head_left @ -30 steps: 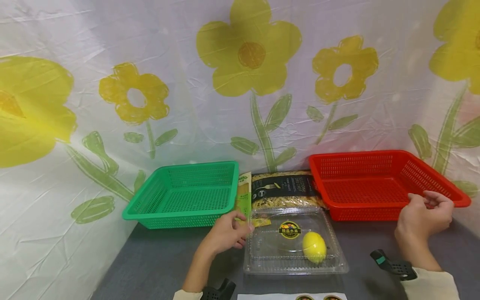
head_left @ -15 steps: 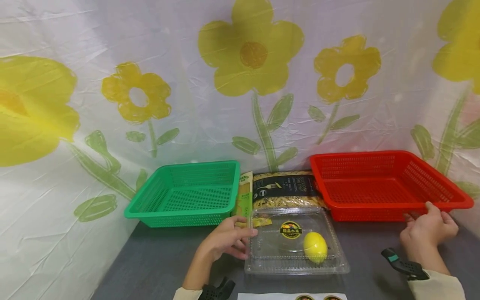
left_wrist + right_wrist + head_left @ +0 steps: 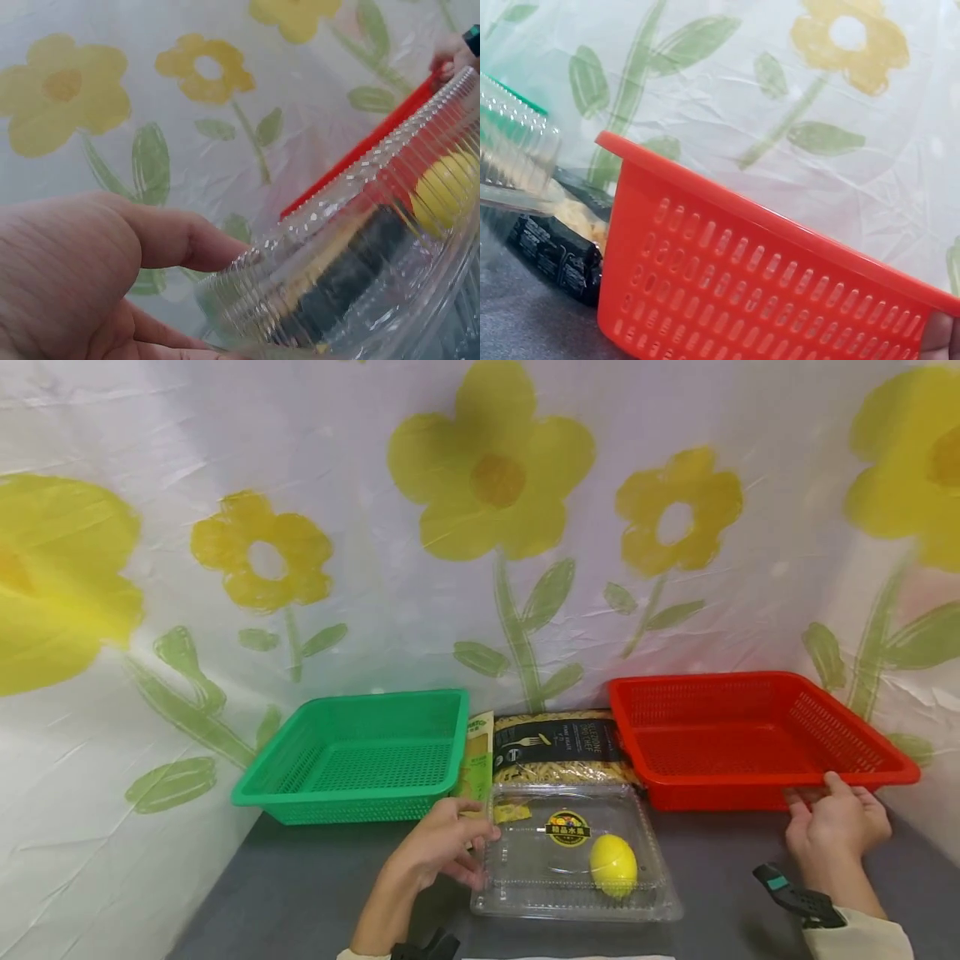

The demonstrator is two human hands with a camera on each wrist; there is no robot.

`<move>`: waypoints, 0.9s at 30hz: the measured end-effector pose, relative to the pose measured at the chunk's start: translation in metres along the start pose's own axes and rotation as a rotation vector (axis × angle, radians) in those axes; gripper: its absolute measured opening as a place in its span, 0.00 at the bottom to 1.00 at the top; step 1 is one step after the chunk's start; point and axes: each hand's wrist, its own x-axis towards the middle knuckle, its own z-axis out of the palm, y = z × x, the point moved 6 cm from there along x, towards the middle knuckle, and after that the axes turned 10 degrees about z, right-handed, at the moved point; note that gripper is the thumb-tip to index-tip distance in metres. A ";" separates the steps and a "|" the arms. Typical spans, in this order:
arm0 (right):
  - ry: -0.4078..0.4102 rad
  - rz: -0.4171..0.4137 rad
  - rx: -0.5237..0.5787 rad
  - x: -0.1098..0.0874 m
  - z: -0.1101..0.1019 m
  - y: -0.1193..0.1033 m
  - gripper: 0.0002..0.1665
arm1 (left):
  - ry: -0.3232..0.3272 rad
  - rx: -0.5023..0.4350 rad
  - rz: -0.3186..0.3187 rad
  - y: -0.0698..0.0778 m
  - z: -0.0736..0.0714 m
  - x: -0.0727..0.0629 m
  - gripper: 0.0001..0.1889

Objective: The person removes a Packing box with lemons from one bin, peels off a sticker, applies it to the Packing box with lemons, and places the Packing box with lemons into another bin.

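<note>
A clear plastic clamshell box with a round fruit label lies in the middle of the table, a yellow lemon showing through its lid. My left hand holds the box's left side. In the left wrist view its thumb lies along the ridged upper edge, other fingers lower down. At the right, my right hand grips the front rim of a red plastic basket, thumb on top and fingers under the lip. Only its fingertips show in the right wrist view, at the basket's wall.
A green basket stands at the back left. Between the baskets, behind the box, lie a pasta bag and a yellow-green packet. White paper shows at the front edge. A flowered curtain hangs behind.
My right hand has come from over the red basket's front down onto its rim. My left hand has moved onto the box's side. The head view has shifted slightly; box and baskets look unmoved.
</note>
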 end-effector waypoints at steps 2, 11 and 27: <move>0.009 0.001 -0.023 0.000 -0.001 0.004 0.17 | 0.009 0.003 0.004 0.004 -0.003 -0.005 0.45; 0.000 -0.009 -0.038 0.000 0.000 0.008 0.17 | 0.036 0.000 0.027 0.032 -0.017 -0.016 0.43; 0.004 -0.009 -0.061 0.002 0.001 -0.001 0.19 | 0.066 0.016 0.090 0.098 -0.022 0.024 0.27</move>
